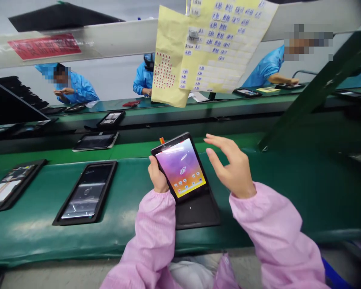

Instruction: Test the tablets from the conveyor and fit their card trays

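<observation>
A lit tablet (180,168) with a purple-and-orange home screen stands tilted up from the green belt, its lower end resting on a black tray (197,212). My left hand (157,175) grips the tablet's left edge, with the thumb curled over the side. My right hand (230,166) hovers open just to the right of the tablet, fingers spread and apart from it. Pink sleeves cover both forearms. A small orange tag (162,140) sticks out behind the tablet's top edge.
Several dark tablets in black trays, including one (87,192), lie on the green belt (27,237) to my left. A second belt runs behind it, with blue-smocked co-workers beyond. A yellow paper sheet (210,48) hangs overhead.
</observation>
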Tool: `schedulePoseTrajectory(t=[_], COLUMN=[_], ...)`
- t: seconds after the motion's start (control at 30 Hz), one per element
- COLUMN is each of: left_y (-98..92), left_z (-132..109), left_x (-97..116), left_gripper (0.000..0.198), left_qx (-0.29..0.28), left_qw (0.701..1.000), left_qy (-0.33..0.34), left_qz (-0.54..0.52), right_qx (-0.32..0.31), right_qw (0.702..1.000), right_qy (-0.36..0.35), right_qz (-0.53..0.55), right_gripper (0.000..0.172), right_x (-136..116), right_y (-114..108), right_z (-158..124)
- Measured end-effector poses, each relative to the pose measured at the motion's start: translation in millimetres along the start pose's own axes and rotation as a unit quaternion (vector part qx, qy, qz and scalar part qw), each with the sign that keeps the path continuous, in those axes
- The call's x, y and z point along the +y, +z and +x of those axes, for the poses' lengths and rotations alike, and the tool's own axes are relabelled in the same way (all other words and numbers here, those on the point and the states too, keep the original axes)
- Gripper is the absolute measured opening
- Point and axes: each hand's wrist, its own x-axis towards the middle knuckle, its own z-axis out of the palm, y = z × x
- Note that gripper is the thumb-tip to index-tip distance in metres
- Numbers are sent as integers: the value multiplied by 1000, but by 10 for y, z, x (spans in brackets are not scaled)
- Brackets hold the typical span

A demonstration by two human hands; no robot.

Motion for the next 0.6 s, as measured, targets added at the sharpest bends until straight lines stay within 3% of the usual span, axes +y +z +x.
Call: schedulePoseTrajectory(t=[0.17,0.3,0.47,0.6], left_y=[55,34,-33,-94], left_z=[16,22,-24,-87], left_x=[-157,-214,-202,-194], left_gripper=[63,69,69,65], left_qx=[-105,-142,-179,-171], left_qw=[992,982,975,978], left_qy=[-7,-13,-5,12], left_qz=[66,121,133,123], right_qx=[-136,-210,-251,-290], right_qw=[988,969,960,952], right_qy=[43,73,50,21], right_qz=[62,106,113,93], right_gripper=[30,24,21,17], right_x=[247,349,222,58], right_y=[70,128,32,-37], right_z=[263,264,288,330])
